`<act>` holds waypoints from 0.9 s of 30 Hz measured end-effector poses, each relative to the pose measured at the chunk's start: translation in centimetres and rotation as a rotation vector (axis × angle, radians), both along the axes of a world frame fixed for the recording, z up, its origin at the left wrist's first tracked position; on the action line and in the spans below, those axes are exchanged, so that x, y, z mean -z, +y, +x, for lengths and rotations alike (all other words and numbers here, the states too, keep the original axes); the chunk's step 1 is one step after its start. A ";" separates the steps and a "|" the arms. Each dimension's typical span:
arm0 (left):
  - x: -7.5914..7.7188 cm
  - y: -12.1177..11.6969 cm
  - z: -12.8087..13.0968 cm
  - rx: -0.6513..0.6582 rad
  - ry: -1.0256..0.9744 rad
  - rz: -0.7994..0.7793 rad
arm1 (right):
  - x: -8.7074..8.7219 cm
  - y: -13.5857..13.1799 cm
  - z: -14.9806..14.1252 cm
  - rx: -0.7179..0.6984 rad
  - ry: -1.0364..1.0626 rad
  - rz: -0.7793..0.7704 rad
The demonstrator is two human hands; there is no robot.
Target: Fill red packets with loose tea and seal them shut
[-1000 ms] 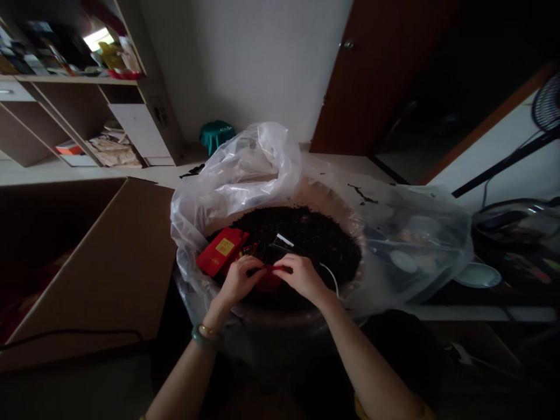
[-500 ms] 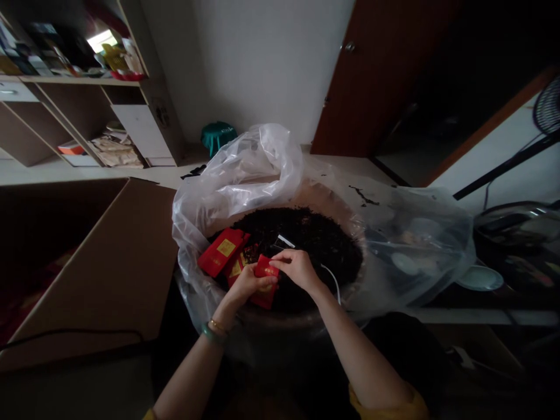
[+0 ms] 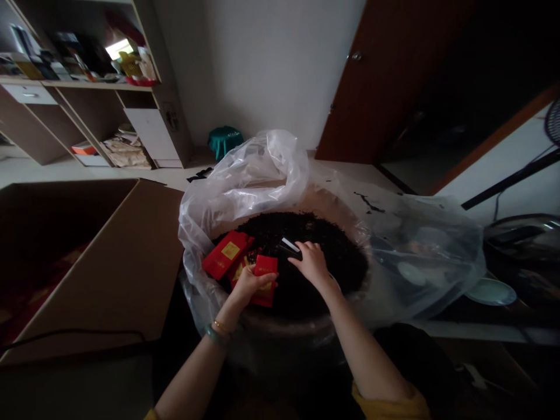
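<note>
Two bare hands work above one tub (image 3: 335, 205) of loose black leaves (image 3: 336, 251), ringed by one clear plastic bag (image 3: 242, 181), with one open cardboard box (image 3: 135, 251) to the left and one green bin (image 3: 225, 143) by the wall. At least three red packets are in sight: one held packet (image 3: 266, 264) in the left hand (image 3: 248, 286), over the near side of the leaves, one labelled packet (image 3: 215, 263) lying at the tub's left, and one red-and-gold packet (image 3: 238, 272) partly hidden between them. The left hand pinches its packet, thumb across the front; the right hand (image 3: 314, 263) curls nearly closed around one small black tool (image 3: 291, 249) topped with a white strip. The held packet is flat, bright red and upright at its top, with small gold marks. A yellow label (image 3: 230, 250) on the packet beside it and pale letters on the bin are too small to read
</note>
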State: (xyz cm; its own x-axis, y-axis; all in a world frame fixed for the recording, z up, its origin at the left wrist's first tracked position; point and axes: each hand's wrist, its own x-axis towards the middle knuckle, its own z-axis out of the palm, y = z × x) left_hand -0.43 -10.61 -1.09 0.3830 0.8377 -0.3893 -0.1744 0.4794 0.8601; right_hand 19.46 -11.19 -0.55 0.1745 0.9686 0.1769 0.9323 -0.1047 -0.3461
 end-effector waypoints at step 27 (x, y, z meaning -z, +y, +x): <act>-0.1 -0.3 0.3 0.083 0.057 0.158 | -4.5 -1.0 -3.3 -0.303 0.335 -0.114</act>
